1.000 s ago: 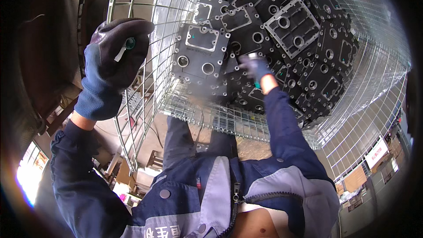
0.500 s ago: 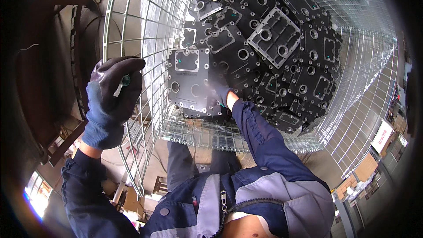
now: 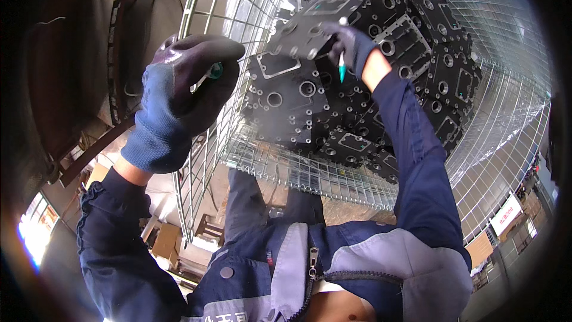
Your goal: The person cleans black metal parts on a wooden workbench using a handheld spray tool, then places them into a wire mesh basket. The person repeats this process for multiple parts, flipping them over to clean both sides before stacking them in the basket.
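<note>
1. Head view: silver wire-mesh basket (image 3: pixel 310 177), heaped with black metal plates (image 3: pixel 434 71) that have bright-rimmed round holes.
2. Right hand (image 3: pixel 351 48), dark blue-grey work glove, is over the pile in the basket. Fingers closed on the right edge of a flat black metal plate with a silver rectangular outline (image 3: pixel 307 27).
3. That plate sits tilted over the left half of the basket. It's blurred; can't tell if its other edge touches the pile.
4. Same hand also holds a slim white-and-teal marker pen (image 3: pixel 342 73), teal end toward the basket's near wall.
5. Left hand (image 3: pixel 199 77), blue knit glove with dark coated fingers, is curled narrow around a small teal round-ended piece (image 3: pixel 215 71). It's at the basket's left wall; can't tell if I'm touching mesh.
6. Dark grey rectangular plate with two round holes (image 3: pixel 291 98) lies toward the basket's near left corner.
7. Silver-edged ribbed plate (image 3: pixel 411 39) lies around mid-basket, near my right hand.
8. Outside the basket: brown cardboard box (image 3: pixel 167 241) near left, white sign with red characters (image 3: pixel 506 214) beyond the right wall.
</note>
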### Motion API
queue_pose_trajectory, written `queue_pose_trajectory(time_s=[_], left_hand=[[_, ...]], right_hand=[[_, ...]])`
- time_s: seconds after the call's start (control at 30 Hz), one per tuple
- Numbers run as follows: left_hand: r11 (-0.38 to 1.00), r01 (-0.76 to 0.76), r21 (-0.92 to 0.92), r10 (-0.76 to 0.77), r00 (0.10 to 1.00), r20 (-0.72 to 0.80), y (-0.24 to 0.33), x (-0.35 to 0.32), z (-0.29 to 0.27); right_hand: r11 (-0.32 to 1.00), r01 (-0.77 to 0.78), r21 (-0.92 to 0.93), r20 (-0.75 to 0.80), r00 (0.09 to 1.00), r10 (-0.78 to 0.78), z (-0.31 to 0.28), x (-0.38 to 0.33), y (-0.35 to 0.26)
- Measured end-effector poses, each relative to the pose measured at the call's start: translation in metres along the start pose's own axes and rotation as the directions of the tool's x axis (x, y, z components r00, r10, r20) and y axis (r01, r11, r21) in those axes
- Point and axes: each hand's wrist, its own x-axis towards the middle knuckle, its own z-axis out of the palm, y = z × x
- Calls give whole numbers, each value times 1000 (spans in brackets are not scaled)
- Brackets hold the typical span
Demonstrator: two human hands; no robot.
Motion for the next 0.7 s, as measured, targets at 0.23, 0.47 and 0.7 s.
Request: queue_pose_trajectory(time_s=[0.23,0.47,0.7], left_hand=[[997,-68,41,68,998,3,-6,2,2],[998,-53,27,53,998,26,-3,1,-1],[998,-35,55,30,996,89,-7,1,0]], right_hand=[[952,97,-290,-177,972,-153,-45,80,-22],[933,85,-351,-266,946,-187,-23,68,92],[861,488,146,-188,868,-460,45,86,161]])
